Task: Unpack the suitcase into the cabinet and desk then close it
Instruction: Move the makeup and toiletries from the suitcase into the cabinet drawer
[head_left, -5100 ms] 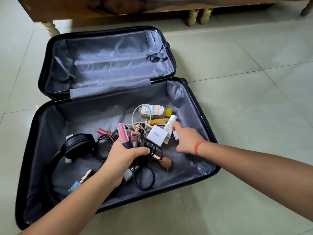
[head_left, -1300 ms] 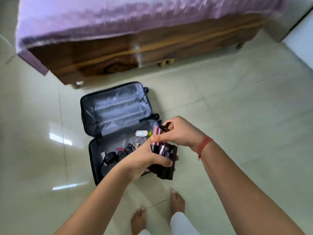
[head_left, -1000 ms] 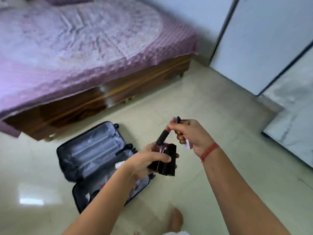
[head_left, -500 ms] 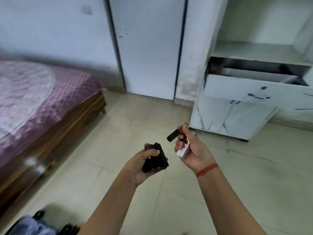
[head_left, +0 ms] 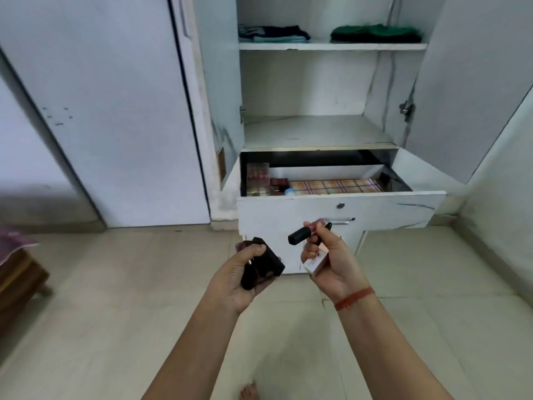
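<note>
Dark little boxes (head_left: 269,265) are being gripped tight by the left hand (head_left: 236,280), low in the middle of the frame. Just right of it, a black-capped tube (head_left: 300,237) and a small white box (head_left: 315,262) are being pinched by the right hand (head_left: 334,267). Both hands are being held up before the pulled-out cabinet drawer (head_left: 340,207), where more makeup (head_left: 259,180) is being kept at the left end.
</note>
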